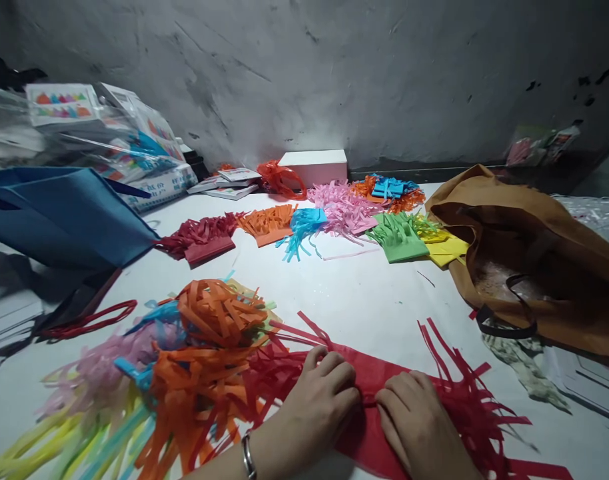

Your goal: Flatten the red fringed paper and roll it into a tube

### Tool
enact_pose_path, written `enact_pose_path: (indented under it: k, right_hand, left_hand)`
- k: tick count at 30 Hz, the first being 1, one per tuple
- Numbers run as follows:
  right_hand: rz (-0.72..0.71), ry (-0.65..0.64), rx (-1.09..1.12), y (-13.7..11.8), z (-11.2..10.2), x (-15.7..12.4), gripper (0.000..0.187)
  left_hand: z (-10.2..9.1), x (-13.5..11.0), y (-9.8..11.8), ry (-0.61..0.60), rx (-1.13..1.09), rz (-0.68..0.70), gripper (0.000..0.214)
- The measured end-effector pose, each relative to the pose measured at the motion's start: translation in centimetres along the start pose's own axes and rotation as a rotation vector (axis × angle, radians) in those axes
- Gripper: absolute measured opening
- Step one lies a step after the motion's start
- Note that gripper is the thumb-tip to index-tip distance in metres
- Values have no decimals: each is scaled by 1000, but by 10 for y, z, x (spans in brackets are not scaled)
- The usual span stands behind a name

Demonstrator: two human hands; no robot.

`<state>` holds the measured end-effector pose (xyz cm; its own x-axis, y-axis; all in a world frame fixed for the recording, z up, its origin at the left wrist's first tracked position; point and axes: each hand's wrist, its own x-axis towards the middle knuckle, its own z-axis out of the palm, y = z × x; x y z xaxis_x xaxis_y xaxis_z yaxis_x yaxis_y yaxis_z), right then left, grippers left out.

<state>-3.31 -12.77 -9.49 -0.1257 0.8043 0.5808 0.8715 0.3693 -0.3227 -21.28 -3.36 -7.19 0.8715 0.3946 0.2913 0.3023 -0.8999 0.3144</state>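
A sheet of red tissue paper (pixel 369 367) lies on the white table before me, its two ends cut into fringe strips. My left hand (pixel 329 387) is closed, with its fingertips pinching the paper near the middle. Beside it, my right hand (pixel 409 413) pinches the same paper, where a small fold or roll runs between the two hands. The red fringe (pixel 484 400) spreads out past my right hand. Left of my left hand, an orange tissue tassel (pixel 194 380) lies in a heap with pink, blue and yellow ones.
Folded fringed bundles in dark red (pixel 209 248), orange (pixel 272 235), green (pixel 404 248) and other colours line the back. A brown bag (pixel 534 220) gapes at right; a blue bag (pixel 69 213) stands at left. Behind are a white box (pixel 314 167) and plastic-wrapped packs (pixel 149 133).
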Motion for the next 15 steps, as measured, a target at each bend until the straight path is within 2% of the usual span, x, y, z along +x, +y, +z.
enact_pose_path:
  k: [2, 5, 9, 15]
  right_hand:
    - [15, -28, 17, -1, 1, 1, 22]
    - [-46, -46, -10, -1, 0, 1, 32]
    - [-51, -63, -67, 7, -10, -8, 34]
    - [61, -36, -143, 19, -19, -17, 31]
  left_hand:
    - [2, 0, -1, 23, 9, 52, 11]
    - [4, 1, -1, 24, -29, 58, 11]
    - [0, 2, 1, -54, -123, -98, 14]
    - [-1, 5, 4, -143, -164, -287, 11]
